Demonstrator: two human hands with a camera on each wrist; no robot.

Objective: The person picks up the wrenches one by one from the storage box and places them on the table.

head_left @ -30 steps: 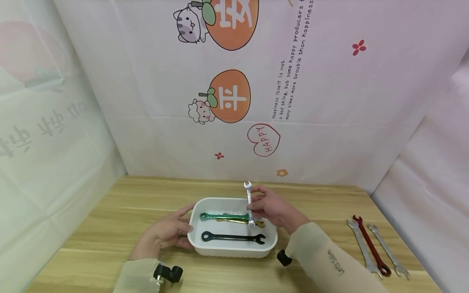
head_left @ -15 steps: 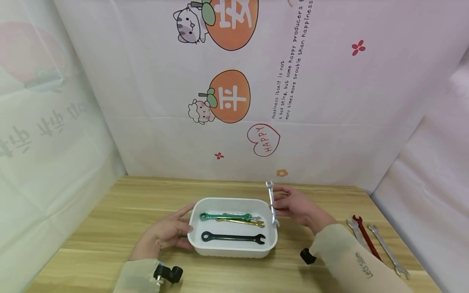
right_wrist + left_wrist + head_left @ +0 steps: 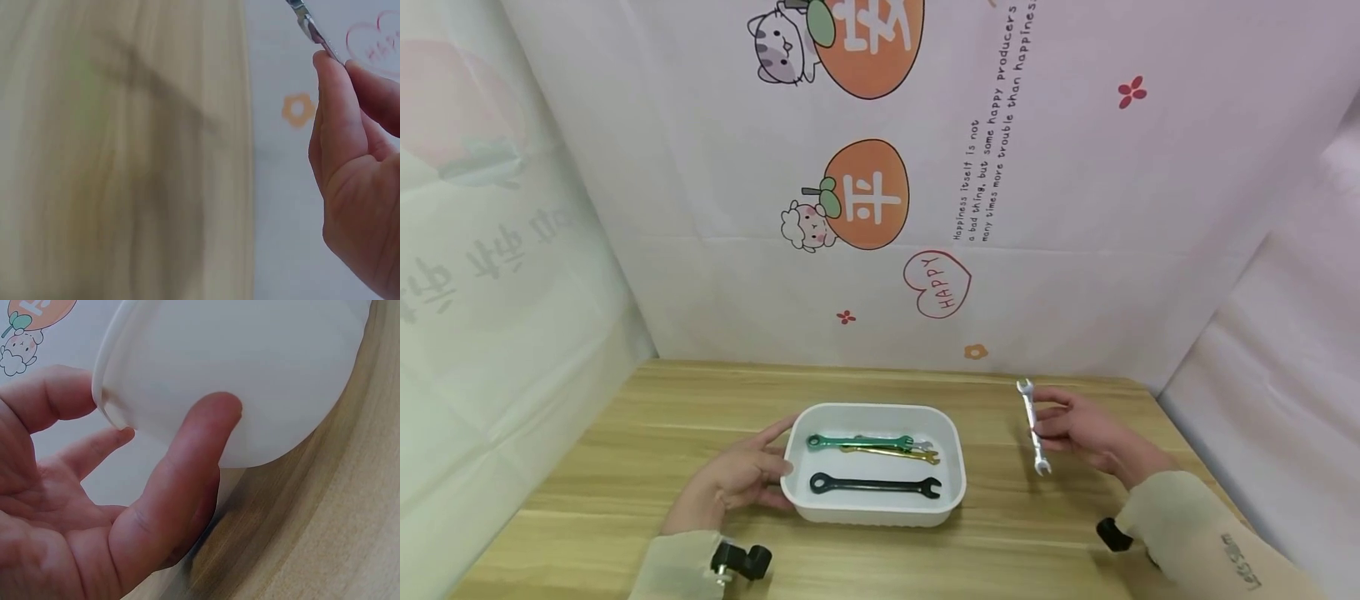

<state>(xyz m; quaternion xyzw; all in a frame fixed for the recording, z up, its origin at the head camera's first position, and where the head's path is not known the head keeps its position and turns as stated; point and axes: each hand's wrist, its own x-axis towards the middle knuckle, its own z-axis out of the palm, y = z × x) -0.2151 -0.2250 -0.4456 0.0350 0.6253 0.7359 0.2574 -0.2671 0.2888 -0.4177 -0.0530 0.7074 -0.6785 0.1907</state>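
Observation:
My left hand (image 3: 747,473) holds the left end of a white plastic box (image 3: 872,517); in the left wrist view the thumb (image 3: 200,434) lies on its outer wall, with fingers around the rim. Inside, a green wrench (image 3: 853,443) overlaps a gold wrench (image 3: 927,456) and a silver wrench (image 3: 923,446), mostly hidden. A black wrench (image 3: 880,485) lies apart near the front wall. To the right of the box, my right hand (image 3: 1086,429) pinches a silver double open-end wrench (image 3: 1033,429) by its middle, raised over the table and pointing away from me.
The wooden table (image 3: 1015,550) ends at a white printed cloth (image 3: 1067,308) along the back. More cloth hangs at the left (image 3: 512,333) and right sides. My right sleeve (image 3: 1210,533) covers the table's right front part.
My right hand has carried the silver wrench from over the box to the right. The sleeve now hides two silver wrenches and a red one seen earlier. The left hand stays put.

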